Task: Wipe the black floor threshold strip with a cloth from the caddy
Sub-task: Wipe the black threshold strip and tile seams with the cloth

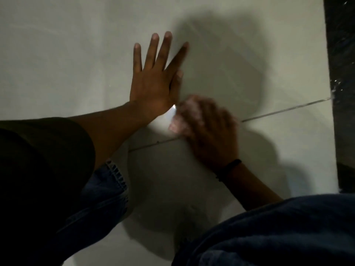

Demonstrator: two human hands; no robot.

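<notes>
on pale tile, left hand [153,83] lies flat; blurred right hand [207,129] covers cloth [173,113].

— We see a dim, grainy frame here; the pale floor tiles [57,54] read grey-green, and the denim and dark sleeve [38,169] at the bottom sink almost to black.

— We note a broad soft shadow spreading up and right of the hands. The left hand [153,81] is fairly sharp; the right hand [207,131] is smeared by motion blur.

— One small bright glare spot [173,108] burns between them, and the black threshold strip [343,93] bows slightly at the right edge.
</notes>
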